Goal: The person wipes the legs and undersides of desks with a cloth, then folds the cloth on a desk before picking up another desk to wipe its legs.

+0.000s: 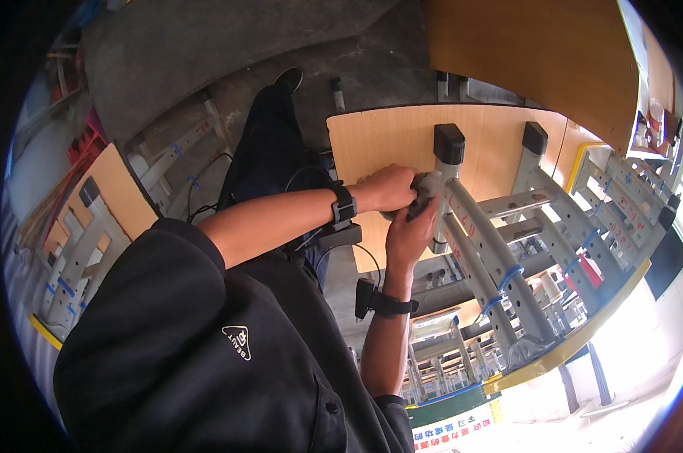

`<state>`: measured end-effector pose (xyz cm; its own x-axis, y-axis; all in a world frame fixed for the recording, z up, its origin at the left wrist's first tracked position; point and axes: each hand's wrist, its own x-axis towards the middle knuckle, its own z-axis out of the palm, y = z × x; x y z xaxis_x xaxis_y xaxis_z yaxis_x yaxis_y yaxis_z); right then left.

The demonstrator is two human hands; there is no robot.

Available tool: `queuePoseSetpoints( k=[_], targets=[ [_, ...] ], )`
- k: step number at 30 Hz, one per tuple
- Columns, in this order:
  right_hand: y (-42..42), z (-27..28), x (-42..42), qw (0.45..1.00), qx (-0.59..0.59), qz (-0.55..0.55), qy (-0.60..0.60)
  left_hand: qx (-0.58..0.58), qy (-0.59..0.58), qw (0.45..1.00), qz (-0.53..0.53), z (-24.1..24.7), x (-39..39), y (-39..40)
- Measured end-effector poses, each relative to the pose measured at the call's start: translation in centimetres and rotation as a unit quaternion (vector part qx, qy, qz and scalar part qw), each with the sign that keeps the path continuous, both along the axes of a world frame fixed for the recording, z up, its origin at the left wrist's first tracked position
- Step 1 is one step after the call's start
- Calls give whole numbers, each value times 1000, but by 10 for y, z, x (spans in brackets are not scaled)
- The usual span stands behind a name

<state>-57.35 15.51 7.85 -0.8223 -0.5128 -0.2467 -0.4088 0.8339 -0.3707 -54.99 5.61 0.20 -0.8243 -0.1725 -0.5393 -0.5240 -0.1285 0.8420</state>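
Note:
A crumpled grey cloth (426, 184) is bunched between my two hands, against the metal leg of an upturned school furniture frame (449, 170). My left hand (392, 184) grips the cloth from the upper left, its fingers curled. From below, my right hand (412, 235) holds the cloth too, beside the leg; part of its grip is hidden. The leg ends in a black plastic foot cap (449, 143). Red painted marks and blue ties run along the grey bars. Behind the hands lies a light wooden desktop (370, 136).
A second black foot cap (535, 137) stands to the right. The frame's yellow-edged board (551, 362) is at lower right. A brown panel (534, 62) is at the top right. More furniture with metal legs (81, 249) stands at left. Dark cables hang near my legs.

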Motion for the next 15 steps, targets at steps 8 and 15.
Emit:
queuePoseSetpoints(
  k=[8,15],
  targets=[
    [-50,45,-41,987,-124,-88,45,21,109,993,51,7,17,-18],
    [-60,53,-74,987,-64,-22,147,-170,35,978,113,13,10,-24]
  ],
)
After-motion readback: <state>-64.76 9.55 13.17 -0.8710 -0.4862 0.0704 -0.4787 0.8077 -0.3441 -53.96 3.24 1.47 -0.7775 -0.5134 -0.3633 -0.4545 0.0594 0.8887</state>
